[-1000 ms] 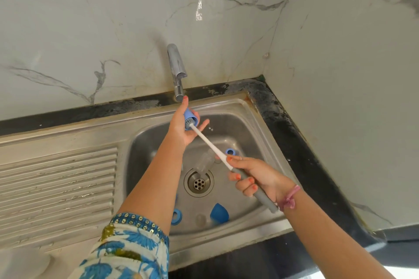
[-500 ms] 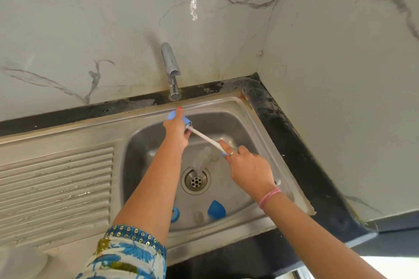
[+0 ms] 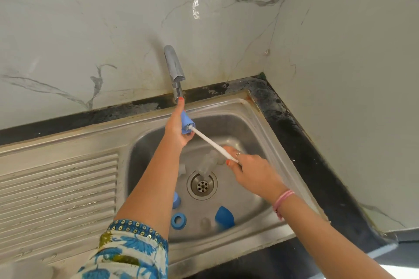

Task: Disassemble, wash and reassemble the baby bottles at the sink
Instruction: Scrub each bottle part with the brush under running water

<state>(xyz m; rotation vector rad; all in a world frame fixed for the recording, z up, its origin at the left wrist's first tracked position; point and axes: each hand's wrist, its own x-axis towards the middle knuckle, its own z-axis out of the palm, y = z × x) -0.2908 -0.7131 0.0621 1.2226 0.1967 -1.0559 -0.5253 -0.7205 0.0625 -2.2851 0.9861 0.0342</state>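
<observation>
My left hand [image 3: 178, 129] grips a blue bottle cap [image 3: 187, 122] just under the tap spout [image 3: 174, 68], one fingertip touching the spout's end. My right hand [image 3: 251, 171] holds the white handle of a bottle brush [image 3: 213, 142], whose bristle end sits inside the cap. A clear bottle [image 3: 209, 161] lies in the steel sink basin [image 3: 244, 124] by the drain [image 3: 201, 186]. A blue ring [image 3: 178, 221], a blue dome cap [image 3: 224, 216] and a clear teat [image 3: 205, 222] lie at the basin's near side. Another blue piece [image 3: 176, 199] is half hidden by my left arm.
A ribbed steel draining board [image 3: 56, 192] lies to the left of the basin. A dark counter edge [image 3: 306, 142] runs along the back and right, under marble walls. A white object [image 3: 20, 269] shows at the bottom left corner.
My left hand rose with the blue cap until a fingertip met the spout. My right hand slid up the brush handle and turned palm down. The brush stays in the cap.
</observation>
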